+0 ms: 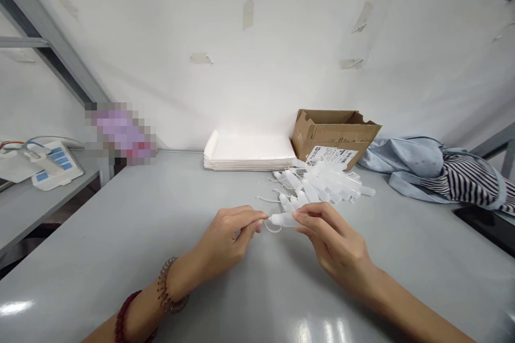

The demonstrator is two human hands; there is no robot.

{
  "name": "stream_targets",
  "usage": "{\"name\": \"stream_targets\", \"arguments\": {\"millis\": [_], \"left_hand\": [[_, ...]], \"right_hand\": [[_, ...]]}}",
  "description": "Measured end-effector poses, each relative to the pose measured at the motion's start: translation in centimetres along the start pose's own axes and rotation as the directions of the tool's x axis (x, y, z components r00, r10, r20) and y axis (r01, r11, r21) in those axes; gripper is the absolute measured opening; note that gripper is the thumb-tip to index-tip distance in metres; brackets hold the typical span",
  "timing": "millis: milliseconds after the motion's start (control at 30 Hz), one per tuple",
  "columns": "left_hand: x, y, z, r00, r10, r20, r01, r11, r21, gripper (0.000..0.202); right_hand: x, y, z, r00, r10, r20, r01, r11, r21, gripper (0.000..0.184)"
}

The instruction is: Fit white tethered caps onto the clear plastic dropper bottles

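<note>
Between my hands, low over the grey table, a small translucent squeeze bottle lies sideways with its nozzle toward the left. My right hand is closed around the bottle's body. The fingers of my left hand pinch at the nozzle tip, where a thin looped cap strap hangs down; the cap itself is hidden by the fingertips. Just beyond, a heap of similar squeeze bottles lies loose on the table, some with thin straps sticking out.
Behind the heap stands an open cardboard box with a white label. A stack of white padded envelopes lies left of it. On the right are a light blue and striped cloth bag and a black phone. A white device sits far left.
</note>
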State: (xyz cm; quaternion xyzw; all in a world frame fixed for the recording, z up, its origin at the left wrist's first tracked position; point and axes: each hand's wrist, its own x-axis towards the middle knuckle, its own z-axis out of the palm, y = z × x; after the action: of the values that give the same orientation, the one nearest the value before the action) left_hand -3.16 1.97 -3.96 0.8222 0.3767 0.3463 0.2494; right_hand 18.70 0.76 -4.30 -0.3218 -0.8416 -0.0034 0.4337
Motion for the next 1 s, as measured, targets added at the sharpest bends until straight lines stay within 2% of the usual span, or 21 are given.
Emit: {"name": "stream_targets", "arguments": {"millis": [233,433,667,1000], "left_hand": [[0.0,0.2,-0.1,0.999,-0.008,0.050,0.008,1.000,-0.004,0.028],[0.4,1.0,-0.7,0.983,-0.181,-0.028,0.177,0.977,-0.121,0.022],[0.6,1.4,-1.0,0.938,-0.347,0.020,0.336,0.893,-0.298,0.024],[0.8,1.4,-1.3,0.895,-0.427,0.128,0.434,0.772,-0.464,0.018]], "right_hand": [[-0.1,0.2,0.2,0.998,0.054,0.021,-0.055,0.995,0.078,0.034],[0.3,0.3,-0.3,0.997,0.075,-0.034,-0.073,0.995,0.069,0.035],[0.5,0.4,-0.3,0.997,0.056,-0.044,-0.053,0.997,0.058,0.036],[0.6,0.0,-0.4,0.996,0.065,-0.059,-0.062,0.996,0.057,0.034]]}}
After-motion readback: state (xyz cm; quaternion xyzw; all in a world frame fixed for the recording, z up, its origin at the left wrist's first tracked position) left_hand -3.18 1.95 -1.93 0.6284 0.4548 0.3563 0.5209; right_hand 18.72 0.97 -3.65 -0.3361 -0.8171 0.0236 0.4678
